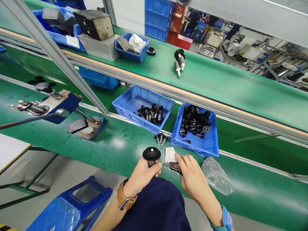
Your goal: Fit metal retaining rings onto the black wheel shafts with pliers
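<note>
One black disc-topped part (pixel 151 154), probably stiff, light and best gripped by its stem (pixel 151 163), is held in the curled left hand (pixel 144 171) near the surface's (pixel 113 157) front edge, pliers (pixel 174 166) being clasped in the wrapped right hand (pixel 192 175).

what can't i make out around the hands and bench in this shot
All in the head view:
Black part: lower end hidden by the left hand.
Pliers: handles mostly covered by the right hand; anything in the tips is too small to tell.
Dark parts in the right blue bin: overlapping, so uncountable.
Metal lever: far end cut off by the left edge.
</note>
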Action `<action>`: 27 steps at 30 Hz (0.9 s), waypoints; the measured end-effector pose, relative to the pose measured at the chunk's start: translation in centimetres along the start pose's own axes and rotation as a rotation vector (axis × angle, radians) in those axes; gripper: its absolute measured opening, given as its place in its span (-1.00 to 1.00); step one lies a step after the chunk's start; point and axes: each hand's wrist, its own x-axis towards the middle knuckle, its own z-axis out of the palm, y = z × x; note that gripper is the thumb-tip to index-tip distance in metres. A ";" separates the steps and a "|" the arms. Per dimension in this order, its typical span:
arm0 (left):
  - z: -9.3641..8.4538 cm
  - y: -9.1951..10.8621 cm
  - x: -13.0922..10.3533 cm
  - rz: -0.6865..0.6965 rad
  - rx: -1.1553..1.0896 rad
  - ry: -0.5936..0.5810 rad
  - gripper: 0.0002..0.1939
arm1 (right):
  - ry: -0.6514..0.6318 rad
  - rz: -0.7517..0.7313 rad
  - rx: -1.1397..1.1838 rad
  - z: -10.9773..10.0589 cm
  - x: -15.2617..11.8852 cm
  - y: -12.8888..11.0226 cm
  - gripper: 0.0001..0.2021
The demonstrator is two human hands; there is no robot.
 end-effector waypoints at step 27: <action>0.0 -2.6 0.2 0.469 0.460 0.012 -0.90 | 0.191 0.119 0.149 -3.7 -2.3 -1.4 -0.84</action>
